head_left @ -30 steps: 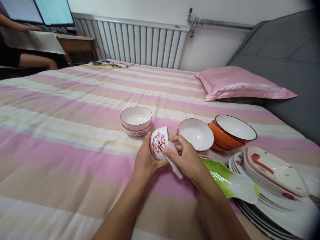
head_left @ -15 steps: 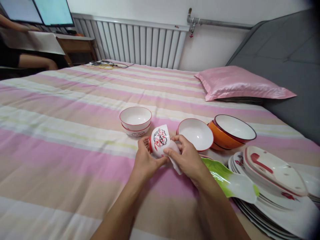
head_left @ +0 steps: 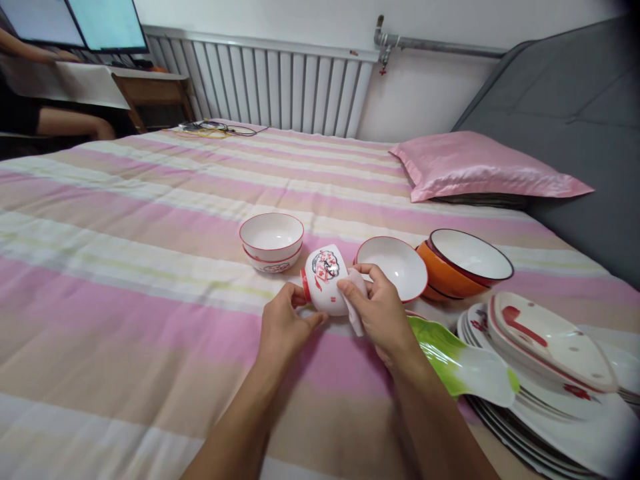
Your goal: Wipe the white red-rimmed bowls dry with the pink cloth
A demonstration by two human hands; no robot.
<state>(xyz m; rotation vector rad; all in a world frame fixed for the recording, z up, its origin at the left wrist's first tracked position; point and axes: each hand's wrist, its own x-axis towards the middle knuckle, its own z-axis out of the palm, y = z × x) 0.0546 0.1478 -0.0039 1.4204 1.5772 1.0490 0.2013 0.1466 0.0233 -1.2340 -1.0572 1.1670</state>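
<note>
A small white bowl (head_left: 326, 277) with a red foot and a red-and-black floral print is held on its side above the bed. Its foot points left. At the foot, my left hand (head_left: 287, 323) has its fingers curled against the bowl and its thumb near the lower side. My right hand (head_left: 385, 310) pinches a thin white cloth (head_left: 356, 320) over the bowl's rim, thumb outside. The fingers inside the mouth are hidden. Just behind the hands stand two stacked red-rimmed bowls (head_left: 273, 240).
To the right are a wider white bowl (head_left: 395, 267), stacked orange bowls (head_left: 450, 273), a green leaf-shaped dish (head_left: 450, 360) and piled plates (head_left: 550, 413). Farther back lie a pink pillow (head_left: 490, 167) and cables (head_left: 220, 128). A person's leg (head_left: 75, 125) shows by a desk.
The bowl has turned in my hands and moved slightly right. My left hand has slid left and down along its foot, its thumb loosening. The right hand still pinches the cloth.
</note>
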